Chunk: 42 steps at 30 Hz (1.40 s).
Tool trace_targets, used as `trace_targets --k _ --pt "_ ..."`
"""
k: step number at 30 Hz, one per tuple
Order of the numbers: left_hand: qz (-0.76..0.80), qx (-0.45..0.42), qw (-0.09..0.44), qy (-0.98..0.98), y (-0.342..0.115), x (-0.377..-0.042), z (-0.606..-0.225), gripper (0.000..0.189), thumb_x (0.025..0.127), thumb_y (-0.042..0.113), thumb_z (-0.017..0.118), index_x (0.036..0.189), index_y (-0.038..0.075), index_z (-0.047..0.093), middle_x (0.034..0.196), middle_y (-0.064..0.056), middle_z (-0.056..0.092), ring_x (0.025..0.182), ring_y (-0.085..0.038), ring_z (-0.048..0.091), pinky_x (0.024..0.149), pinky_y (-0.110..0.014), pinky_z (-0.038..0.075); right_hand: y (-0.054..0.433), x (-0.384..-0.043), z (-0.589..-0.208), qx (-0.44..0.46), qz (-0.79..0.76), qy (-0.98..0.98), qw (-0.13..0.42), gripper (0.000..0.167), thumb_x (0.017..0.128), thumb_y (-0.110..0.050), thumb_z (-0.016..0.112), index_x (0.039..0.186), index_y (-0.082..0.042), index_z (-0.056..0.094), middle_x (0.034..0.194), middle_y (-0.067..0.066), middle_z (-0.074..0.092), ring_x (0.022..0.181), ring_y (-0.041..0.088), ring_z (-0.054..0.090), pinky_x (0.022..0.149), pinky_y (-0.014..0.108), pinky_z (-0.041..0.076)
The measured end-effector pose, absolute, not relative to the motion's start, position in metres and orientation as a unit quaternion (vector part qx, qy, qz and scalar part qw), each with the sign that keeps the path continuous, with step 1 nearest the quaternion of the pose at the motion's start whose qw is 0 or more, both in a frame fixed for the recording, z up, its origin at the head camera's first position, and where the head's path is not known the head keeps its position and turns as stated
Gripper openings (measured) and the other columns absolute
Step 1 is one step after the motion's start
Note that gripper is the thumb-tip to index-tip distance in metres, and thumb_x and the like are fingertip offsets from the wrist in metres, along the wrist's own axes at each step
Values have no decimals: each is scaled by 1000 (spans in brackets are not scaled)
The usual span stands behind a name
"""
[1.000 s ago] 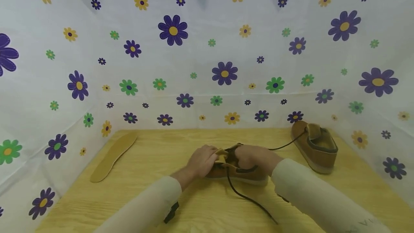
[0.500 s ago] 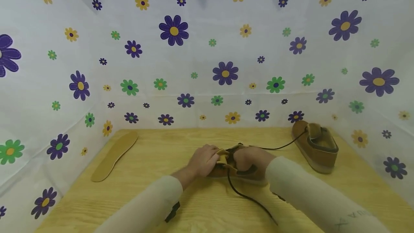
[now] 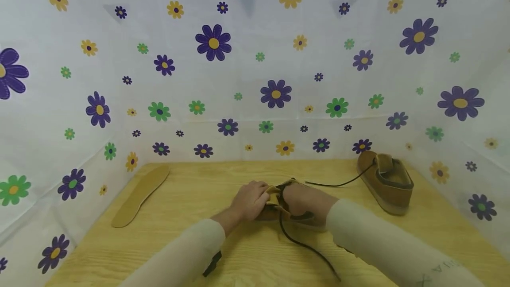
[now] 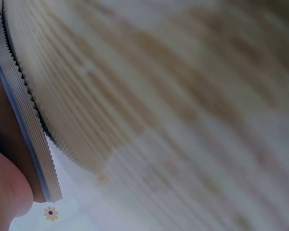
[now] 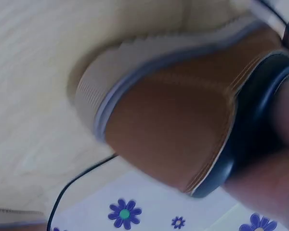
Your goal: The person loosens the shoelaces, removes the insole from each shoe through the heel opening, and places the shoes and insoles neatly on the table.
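A brown shoe with a pale ridged sole and dark lining lies on the table, its toe to the left in the head view. My left hand grips its front, close by the raised yellowish tongue. In the left wrist view the thumb lies along the side just above the sole. My right hand reaches in through the shoe's opening. Its fingers are hidden inside, so I cannot tell how they are bent. A dark lace trails from the shoe toward the front of the table.
A second brown shoe stands at the back right, its dark lace stretching left. A tan insole lies at the left. Flower-printed white sheeting rises behind and on both sides of the wooden table.
My right hand has shifted left, further into the shoe toward the toe. The left hand keeps its hold at the front. The head view has tilted slightly.
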<state>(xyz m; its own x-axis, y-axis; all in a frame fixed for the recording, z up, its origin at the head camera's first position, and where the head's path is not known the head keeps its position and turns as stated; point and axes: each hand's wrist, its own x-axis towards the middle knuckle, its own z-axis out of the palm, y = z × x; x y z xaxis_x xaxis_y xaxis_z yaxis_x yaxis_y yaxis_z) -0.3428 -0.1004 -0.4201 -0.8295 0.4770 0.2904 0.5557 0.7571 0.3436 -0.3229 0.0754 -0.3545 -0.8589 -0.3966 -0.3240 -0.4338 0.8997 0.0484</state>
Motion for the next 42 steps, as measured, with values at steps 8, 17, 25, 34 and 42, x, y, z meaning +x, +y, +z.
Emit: trace_targets --k 8,17,25,34,42 --pt "-233 -279 91 -927 -96 -342 -420 47 99 20 30 114 2 70 124 -13 67 116 -33 62 101 -49 46 95 -334 -346 -252 -26 955 154 18 84 9 60 75 -7 62 69 0 54 65 15 47 59 28 40" --pt "-220 -294 78 -927 -87 -344 -420 31 97 21 33 79 19 58 84 2 62 71 -12 52 70 -31 43 122 -351 -326 -359 -83 923 111 29 71 11 52 72 -2 77 67 -1 66 62 8 52 57 23 47" --pt "-210 -301 93 -926 -87 -344 -415 28 94 21 34 73 18 52 76 3 56 62 -10 44 63 -27 38 127 -354 -285 -342 -75 933 88 31 77 6 56 90 -5 81 92 7 77 83 18 70 72 32 58" --pt "-206 -302 88 -927 -89 -346 -419 30 95 20 32 72 19 51 92 -1 66 66 -10 47 66 -28 39 177 -349 -229 -271 -49 956 97 29 78 3 56 91 -7 80 95 6 74 86 20 63 77 37 55" --pt "-276 -259 27 -925 -100 -348 -414 56 108 38 23 99 8 70 99 -5 70 89 -21 66 84 -37 52 235 -361 -227 -182 -179 967 -6 19 83 -5 65 98 1 76 100 19 69 88 29 58 76 40 51"
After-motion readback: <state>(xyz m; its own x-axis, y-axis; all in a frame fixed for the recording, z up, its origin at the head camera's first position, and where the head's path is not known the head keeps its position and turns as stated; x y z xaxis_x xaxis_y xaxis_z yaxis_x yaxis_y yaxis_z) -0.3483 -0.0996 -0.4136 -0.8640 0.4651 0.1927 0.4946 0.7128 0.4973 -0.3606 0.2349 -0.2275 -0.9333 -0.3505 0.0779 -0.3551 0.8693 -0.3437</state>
